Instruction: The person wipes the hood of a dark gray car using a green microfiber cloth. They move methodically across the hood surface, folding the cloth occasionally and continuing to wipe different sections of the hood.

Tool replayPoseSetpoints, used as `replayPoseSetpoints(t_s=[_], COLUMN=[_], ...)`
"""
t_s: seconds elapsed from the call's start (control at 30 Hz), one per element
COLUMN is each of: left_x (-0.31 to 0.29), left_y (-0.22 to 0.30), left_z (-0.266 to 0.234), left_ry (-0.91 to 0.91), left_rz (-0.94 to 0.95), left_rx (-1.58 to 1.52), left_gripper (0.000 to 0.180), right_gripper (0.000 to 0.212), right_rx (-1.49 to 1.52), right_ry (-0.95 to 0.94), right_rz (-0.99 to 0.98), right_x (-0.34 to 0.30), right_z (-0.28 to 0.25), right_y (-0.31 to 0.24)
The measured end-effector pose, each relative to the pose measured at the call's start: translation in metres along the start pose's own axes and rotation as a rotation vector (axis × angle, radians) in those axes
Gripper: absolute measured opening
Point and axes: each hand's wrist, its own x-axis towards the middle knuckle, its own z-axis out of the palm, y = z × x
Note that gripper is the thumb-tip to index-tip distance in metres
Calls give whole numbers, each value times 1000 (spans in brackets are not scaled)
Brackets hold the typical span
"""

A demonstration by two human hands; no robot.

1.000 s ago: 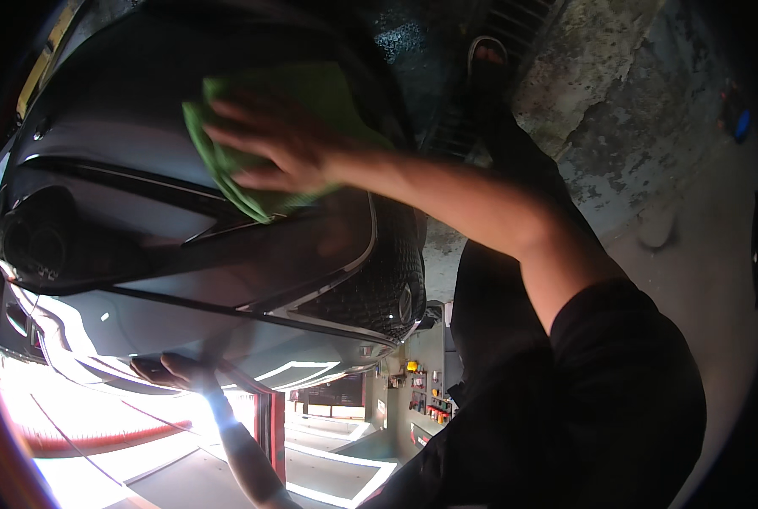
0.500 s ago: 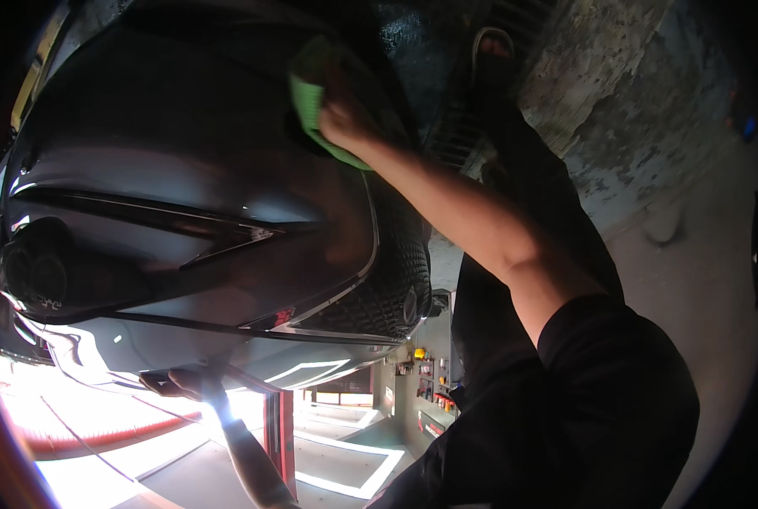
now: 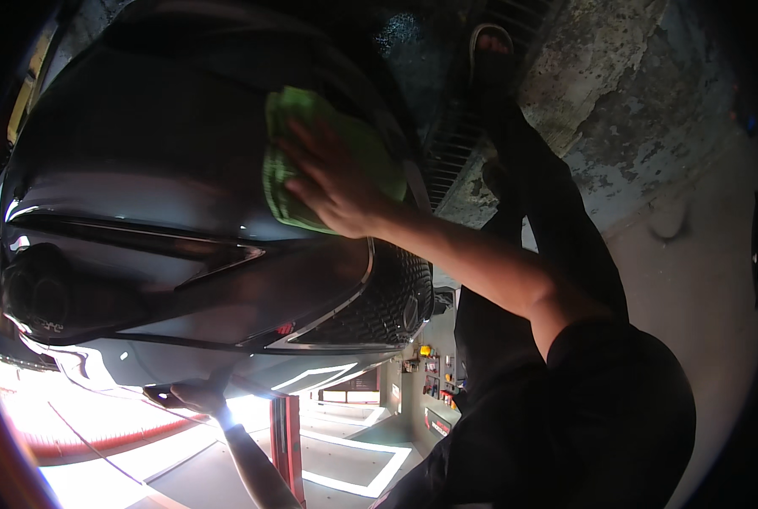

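A green cloth point(image 3: 281, 182), which looks like a microfibre towel, lies spread on a glossy dark car body point(image 3: 142, 153). My right hand point(image 3: 332, 187) presses on it with fingers spread, holding it against the panel above the mesh grille point(image 3: 387, 293). From the lower edge, my left arm reaches up to the car's bright lower edge. There my left hand point(image 3: 199, 397) rests against the bodywork. Its fingers look stretched out but are dark in the glare.
A dark floor grate point(image 3: 451, 161) runs beside the car, next to a worn concrete floor point(image 3: 599, 85). My sandalled foot point(image 3: 492, 42) stands by the grate. Near the bottom are a red post point(image 3: 286, 441), bright light strips point(image 3: 387, 471) and a wall of small tools point(image 3: 438, 373).
My right hand has slid the green cloth down over the panel, toward the grille. The cloth now lies flatter, with the fingers spread over it. My left hand has stayed nearly in place.
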Motion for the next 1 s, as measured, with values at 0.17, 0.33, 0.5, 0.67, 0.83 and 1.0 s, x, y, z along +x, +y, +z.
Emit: replayPoseSetpoints(t_s=[0.17, 0.33, 0.5, 0.67, 0.83, 1.0], left_x=[6, 17, 19, 13, 19, 28], left_y=[8, 19, 12, -21, -67, -81], left_z=[0, -2, -4, -1, -6, -13], left_ry=[60, 69, 43, 59, 78, 117], left_rz=[219, -82, 127, -274, 139, 467], left_rx=[22, -245, -164, -333, -5, 155], left_gripper=[79, 74, 81, 61, 46, 65], right_gripper=[49, 42, 38, 27, 36, 38], right_rx=[-173, 136, 226, 331, 91, -242], right_ry=[40, -80, 254, 341, 361, 380], right_rz=[-456, -246, 295, 426, -220, -225], right_x=[141, 235, 143, 82, 126, 53], right_z=[3, 6, 4, -3, 12, 35], right_y=[55, 135, 180, 200, 207, 260])
